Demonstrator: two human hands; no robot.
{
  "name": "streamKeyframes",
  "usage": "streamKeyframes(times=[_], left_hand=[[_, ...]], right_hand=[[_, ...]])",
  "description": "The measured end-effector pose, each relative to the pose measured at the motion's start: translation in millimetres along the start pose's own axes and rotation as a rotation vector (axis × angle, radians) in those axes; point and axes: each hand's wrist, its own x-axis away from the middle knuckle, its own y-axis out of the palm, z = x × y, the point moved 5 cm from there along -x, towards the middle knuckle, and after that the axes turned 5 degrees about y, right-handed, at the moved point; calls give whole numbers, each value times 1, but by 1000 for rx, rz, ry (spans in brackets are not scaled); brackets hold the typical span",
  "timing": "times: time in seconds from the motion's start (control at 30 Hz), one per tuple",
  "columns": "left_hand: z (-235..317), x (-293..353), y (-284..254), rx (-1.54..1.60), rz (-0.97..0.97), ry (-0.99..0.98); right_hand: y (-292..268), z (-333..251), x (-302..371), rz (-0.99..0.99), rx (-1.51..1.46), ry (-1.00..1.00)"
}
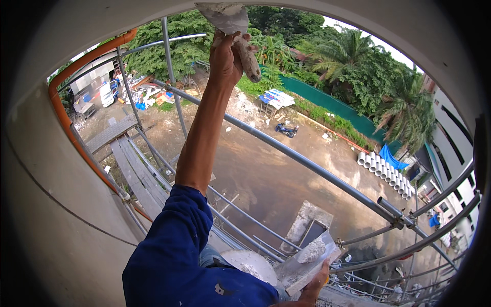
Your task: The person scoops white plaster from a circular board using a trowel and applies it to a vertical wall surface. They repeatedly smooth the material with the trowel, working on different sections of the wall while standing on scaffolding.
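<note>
My left hand, at the end of a raised arm in a blue sleeve, is closed round a trowel at the top of the view. The trowel's blade carries pale plaster and lies up against the edge of the overhead surface. Its crusted handle sticks out below the fingers. Low on the right, my right hand grips a metal plaster hawk by its pale edge. A lump of white plaster rests on it. Beside the hawk stands a round tub with white plaster inside, partly hidden by my body.
Scaffold tubes cross in front of me, with planks at the left. A plastered wall and an orange pipe border the left. Far below lie a yard with a motorcycle, concrete pipes and a green fence.
</note>
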Motion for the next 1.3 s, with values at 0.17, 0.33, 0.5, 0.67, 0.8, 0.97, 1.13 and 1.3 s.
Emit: streamKeyframes(times=[0.17,0.33,0.5,0.67,0.8,0.97,1.13,1.3], left_hand=[[-4,-20,-6,-40,6,96],[-17,-29,-4,-18,31,121],[-27,-34,9,21,67,147],[-33,-52,32,34,279,184],[-54,-62,28,5,211,206],[-76,-20,106,55,353,164],[-112,14,201,83,323,242],[-123,48,278,155,293,249]], right_hand=[[-11,5,16,41,46,-65],[-8,3,30,63,9,-40],[-18,5,23,55,-47,-70],[-26,3,20,78,-59,-102],[-21,-4,33,104,-14,-110],[-38,-8,47,166,-53,-111],[-83,-8,64,299,-90,-144],[-131,1,65,329,-121,-202]])
